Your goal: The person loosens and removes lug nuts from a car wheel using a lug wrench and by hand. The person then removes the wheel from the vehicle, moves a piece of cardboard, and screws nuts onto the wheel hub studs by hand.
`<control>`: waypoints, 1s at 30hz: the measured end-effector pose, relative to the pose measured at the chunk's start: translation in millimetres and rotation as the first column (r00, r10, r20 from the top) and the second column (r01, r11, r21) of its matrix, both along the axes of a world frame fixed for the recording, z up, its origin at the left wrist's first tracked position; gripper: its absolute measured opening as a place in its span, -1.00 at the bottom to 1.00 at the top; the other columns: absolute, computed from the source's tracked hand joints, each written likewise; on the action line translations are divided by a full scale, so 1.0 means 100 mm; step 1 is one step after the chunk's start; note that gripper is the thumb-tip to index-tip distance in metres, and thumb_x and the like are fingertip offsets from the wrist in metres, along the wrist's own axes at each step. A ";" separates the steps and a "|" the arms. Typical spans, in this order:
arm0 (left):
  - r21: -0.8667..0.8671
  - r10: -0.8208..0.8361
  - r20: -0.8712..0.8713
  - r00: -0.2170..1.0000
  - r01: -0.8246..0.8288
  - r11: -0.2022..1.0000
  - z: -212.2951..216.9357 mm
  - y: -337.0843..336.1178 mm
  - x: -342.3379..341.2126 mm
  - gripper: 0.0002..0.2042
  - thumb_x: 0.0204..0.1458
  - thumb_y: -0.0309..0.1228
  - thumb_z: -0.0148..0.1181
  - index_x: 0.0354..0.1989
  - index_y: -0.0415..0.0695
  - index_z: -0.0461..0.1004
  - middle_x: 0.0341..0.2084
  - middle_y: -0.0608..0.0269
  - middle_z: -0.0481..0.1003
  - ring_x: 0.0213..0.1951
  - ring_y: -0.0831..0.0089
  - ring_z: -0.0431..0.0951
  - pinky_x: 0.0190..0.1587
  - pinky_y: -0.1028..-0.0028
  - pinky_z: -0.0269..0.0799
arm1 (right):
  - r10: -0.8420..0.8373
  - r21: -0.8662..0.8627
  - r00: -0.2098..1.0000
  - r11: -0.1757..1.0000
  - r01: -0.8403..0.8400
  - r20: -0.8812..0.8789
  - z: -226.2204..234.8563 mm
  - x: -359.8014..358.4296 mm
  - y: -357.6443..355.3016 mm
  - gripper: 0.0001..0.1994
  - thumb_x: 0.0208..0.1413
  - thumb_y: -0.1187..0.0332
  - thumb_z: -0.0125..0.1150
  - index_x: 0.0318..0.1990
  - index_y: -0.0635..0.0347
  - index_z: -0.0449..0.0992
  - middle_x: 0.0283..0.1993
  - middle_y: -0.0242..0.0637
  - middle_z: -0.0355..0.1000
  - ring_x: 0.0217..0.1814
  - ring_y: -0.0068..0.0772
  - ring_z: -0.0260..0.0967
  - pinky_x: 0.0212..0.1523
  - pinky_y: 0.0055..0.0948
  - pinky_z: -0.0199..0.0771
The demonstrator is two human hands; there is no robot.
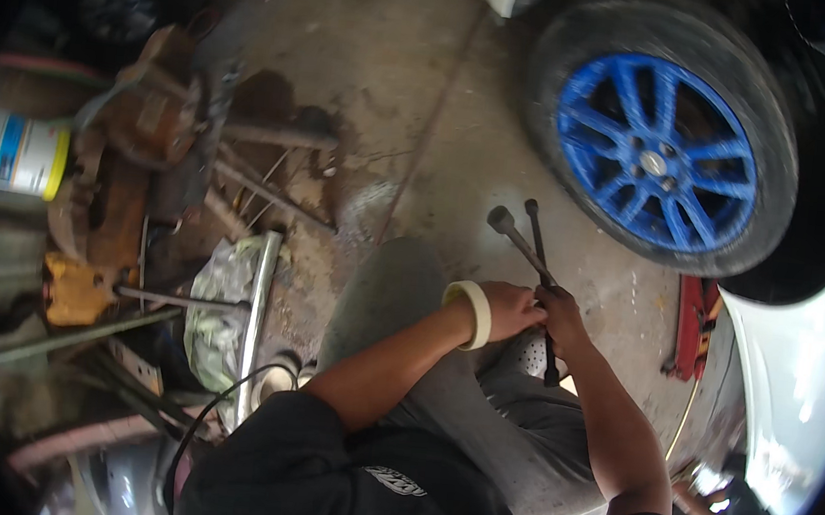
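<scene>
A dark four-way lug wrench [522, 245] is held over my knees, its socket ends pointing up and down. My right hand [561, 315] wraps around it near the crossing of its bars. My left hand [511, 310], with a cream ring around the wrist, is closed and meets my right hand at the wrench. What its fingers hold, if anything, is hidden. Ahead to the right stands a wheel [652, 163] with a blue rim and black tyre, in a white car's wheel arch; the wrench is apart from it.
A red jack [692, 326] lies below the wheel. To the left are a rusty vise [150, 117], a white and yellow bucket [15, 152], metal bars, and a plastic bag [219, 314] beside a shiny tube [258, 322]. Another person's arm [695, 500] shows at lower right.
</scene>
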State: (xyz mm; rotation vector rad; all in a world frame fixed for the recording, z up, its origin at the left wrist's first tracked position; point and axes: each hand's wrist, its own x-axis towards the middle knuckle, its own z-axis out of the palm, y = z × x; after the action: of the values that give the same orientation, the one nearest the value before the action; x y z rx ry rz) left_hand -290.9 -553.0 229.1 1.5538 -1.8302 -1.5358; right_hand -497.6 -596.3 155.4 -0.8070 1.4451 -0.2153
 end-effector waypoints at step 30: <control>-0.420 0.437 -0.176 0.882 -0.468 0.777 0.49 0.83 0.49 -0.77 0.11 -0.30 0.27 -0.19 -0.18 0.45 -0.28 0.14 0.47 -0.19 0.21 0.53 -0.09 0.27 0.47 | 0.992 -0.604 0.096 0.024 -0.797 -0.087 -1.79 3.69 2.17 -0.62 0.34 0.15 0.09 0.14 0.23 0.46 0.00 0.06 0.53 0.07 0.15 0.48 0.05 0.01 0.46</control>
State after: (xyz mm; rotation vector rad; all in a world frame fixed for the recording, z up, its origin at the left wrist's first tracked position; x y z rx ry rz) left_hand -241.6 -470.5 277.8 1.5320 -1.4783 -0.8518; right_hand -128.4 -379.0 -23.1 -1.9469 0.1490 0.3135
